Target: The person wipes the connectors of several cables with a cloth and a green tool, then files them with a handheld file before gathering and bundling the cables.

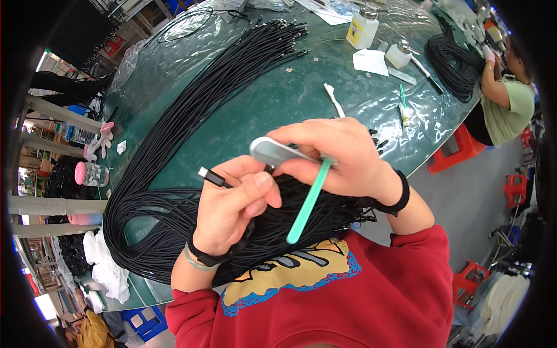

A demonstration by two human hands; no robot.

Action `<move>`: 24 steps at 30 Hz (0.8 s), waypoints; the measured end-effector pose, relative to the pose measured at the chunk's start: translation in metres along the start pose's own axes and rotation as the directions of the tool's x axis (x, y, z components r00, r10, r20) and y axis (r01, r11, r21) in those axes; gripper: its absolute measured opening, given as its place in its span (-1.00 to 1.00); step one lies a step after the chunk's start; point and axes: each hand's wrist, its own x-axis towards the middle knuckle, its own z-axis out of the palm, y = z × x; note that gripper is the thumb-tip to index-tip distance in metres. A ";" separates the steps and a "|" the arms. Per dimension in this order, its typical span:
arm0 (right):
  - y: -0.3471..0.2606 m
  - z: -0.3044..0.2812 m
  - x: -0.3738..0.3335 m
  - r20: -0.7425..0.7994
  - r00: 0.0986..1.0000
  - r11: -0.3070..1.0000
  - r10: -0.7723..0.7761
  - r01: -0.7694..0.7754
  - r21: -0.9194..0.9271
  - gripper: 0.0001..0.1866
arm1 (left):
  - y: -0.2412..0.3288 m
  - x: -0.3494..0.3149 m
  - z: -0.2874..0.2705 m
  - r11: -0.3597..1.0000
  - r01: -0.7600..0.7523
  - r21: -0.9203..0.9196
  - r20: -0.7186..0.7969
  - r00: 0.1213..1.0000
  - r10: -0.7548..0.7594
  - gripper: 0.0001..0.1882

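Observation:
My left hand (pixel 223 209) pinches a black cable end with a metal-tipped USB-type plug (pixel 213 176) pointing out to the left. Close against it, my right hand (pixel 333 151) is closed round a green stick (pixel 309 203) that hangs down from the fingers. The same hand grips a flat silver-grey strip with a rounded end (pixel 272 152), its tip over my left fingertips. Where the fingertips meet, a small dark part is mostly hidden. Beneath both hands lies a thick bundle of black cables (pixel 168 133), curving round on the green table.
Two bottles with metal tops, one with a yellow label (pixel 362 28) and one smaller (pixel 400 54), stand beyond my right hand near a white paper (pixel 370 62). A white-wrapped stick (pixel 333 100) lies nearer. A co-worker (pixel 505 95) sits at right beside a cable coil (pixel 452 64) and red stools (pixel 458 151).

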 end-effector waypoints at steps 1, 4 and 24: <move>0.001 -0.003 -0.003 0.005 1.000 1.000 -0.005 0.005 0.002 -0.69 | 0.000 0.001 -0.002 1.000 -0.012 -0.028 0.014 1.000 0.012 -0.80; 0.004 -0.007 -0.012 -0.044 0.967 0.967 0.252 -0.249 0.059 -0.71 | -0.001 0.004 -0.005 0.997 0.044 -0.068 0.042 0.998 -0.041 -0.78; -0.009 0.014 0.000 -0.003 0.970 0.969 0.243 -0.243 0.053 -0.75 | -0.008 -0.001 0.009 0.637 -0.283 0.717 -0.004 0.912 0.410 -0.90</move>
